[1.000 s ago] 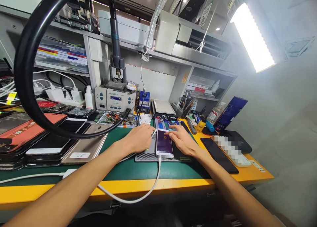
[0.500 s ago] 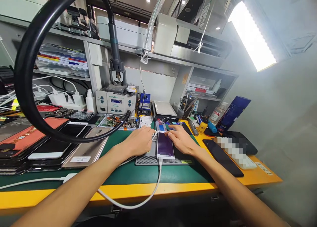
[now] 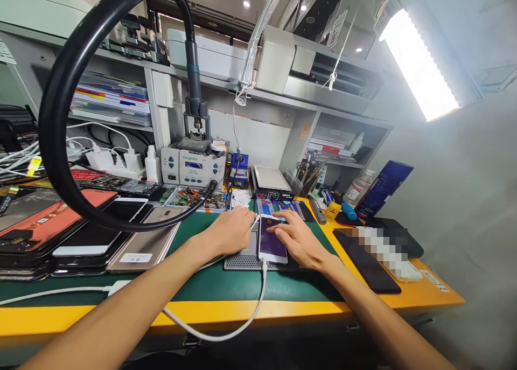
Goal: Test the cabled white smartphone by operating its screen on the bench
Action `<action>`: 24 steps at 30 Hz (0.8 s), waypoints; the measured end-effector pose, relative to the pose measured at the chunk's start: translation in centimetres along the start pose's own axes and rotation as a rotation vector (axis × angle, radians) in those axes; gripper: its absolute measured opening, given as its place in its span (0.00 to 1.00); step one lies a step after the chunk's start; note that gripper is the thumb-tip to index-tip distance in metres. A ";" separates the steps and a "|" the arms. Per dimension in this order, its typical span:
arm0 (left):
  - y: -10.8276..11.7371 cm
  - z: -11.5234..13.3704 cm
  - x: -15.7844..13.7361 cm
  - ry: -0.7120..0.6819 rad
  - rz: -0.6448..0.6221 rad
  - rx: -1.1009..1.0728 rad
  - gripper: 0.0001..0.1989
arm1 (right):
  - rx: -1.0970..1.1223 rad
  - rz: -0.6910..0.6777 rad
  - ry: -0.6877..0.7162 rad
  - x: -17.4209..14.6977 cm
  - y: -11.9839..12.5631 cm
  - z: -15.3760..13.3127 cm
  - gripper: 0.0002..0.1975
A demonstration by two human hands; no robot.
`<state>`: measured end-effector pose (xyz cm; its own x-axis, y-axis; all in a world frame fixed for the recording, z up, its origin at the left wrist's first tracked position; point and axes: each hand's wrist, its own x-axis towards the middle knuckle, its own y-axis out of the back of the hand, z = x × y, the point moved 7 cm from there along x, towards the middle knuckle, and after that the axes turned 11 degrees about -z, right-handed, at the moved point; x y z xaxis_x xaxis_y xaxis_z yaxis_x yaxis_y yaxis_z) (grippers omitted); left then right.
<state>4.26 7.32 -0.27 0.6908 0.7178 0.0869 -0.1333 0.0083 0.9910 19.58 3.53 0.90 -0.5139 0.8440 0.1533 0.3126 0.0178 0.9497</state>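
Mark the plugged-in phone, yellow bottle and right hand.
Phone [image 3: 270,246], head view: on its screen.
Yellow bottle [image 3: 332,212], head view: front of its body.
Right hand [image 3: 298,240], head view: back of the hand.

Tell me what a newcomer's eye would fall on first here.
Probably the thick, black, looping hose that dominates the picture's left side, then the glaring white rectangular lamp at upper right. After those, likely the white-framed smartphone with a dark purple screen near the centre, a white cable plugged into its near end and the person's bare right hand over it.
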 end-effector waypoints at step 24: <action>0.0 0.1 0.1 -0.013 -0.003 0.024 0.18 | 0.157 -0.045 0.202 -1.3 -0.5 -3.2 0.19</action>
<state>4.41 7.33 -0.28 0.7003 0.7089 0.0846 -0.1139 -0.0060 0.9935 17.53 0.76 1.06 -0.6745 0.7164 0.1783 0.3977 0.1491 0.9053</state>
